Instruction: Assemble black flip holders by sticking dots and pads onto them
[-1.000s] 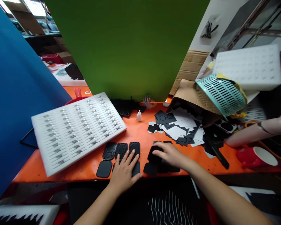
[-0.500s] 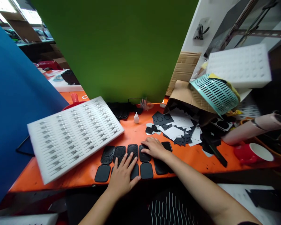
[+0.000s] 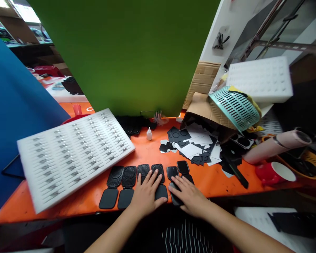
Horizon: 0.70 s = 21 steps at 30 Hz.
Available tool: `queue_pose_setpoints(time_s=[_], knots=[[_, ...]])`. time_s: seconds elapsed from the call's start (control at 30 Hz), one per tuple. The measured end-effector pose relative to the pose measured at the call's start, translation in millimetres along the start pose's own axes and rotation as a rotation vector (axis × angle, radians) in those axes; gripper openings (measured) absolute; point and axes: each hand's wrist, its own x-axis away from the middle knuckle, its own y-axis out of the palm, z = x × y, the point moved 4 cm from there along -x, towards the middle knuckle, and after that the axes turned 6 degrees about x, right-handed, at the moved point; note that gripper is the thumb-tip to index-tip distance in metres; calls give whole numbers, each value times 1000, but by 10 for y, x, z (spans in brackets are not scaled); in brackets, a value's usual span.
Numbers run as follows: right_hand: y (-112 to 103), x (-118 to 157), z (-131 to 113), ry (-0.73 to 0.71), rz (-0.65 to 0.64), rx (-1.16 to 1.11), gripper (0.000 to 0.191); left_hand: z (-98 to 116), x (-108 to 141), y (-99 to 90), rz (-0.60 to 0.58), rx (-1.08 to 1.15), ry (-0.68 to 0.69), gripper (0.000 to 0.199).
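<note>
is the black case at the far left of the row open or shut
Open: the black case lies unfolded on the orange table, patterned half and plain half both showing, one beyond the other.

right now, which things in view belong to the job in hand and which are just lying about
In the job, judging by the hands:
open black cases, left hand spread over some
black case under the right hand

Probably just lying about:
white slotted panel
small white bottle
cut sheets
teal basket
red mug
</note>
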Motion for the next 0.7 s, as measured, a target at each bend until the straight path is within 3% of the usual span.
queue_pose_setpoints(time_s=[0.1,0.2,0.27,0.37,0.5,0.6,0.7], knots=[[-341,52,5,-59,35,-134,59,-16,8,20,-9,-13,16,75],[-767,-27,172,70,141,-346,32,-20,30,10,1,-29,15,74],[-882,-186,294,120,94,-500,23,-18,36,4,6,-39,18,74],[-798,-516,443,126,-11,-574,25,-15,36,2,0,-48,34,73],[-560,-860,551,112,74,-236,33,-18,29,3,-22,-43,32,73],[-429,-893,557,153,172,-66,37,-30,28,-1,-29,-43,20,73],[-390,-691,572,231,288,-37,37,-46,25,-4,-49,-28,12,72]])
